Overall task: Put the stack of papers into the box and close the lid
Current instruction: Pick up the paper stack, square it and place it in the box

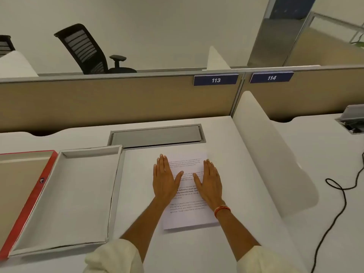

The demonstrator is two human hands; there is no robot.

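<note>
White office desk (197, 253): thin stack of white printed papers (189, 217), light, floppy, slippery; lift by side edges. Left hand (164, 181), right hand (209, 184) flat on top, gripping nothing. Open grey, red-lidded cardboard box (67, 198) left of hands.

Worktop (197, 253): smooth matt white laminate.
Stack of papers (189, 215): matt white printed paper.
Box (65, 198), left of papers: matt grey card lining; lid (23, 194) with glossy red edge.
Cable hatch (157, 135), behind papers: brushed grey metal.
</note>
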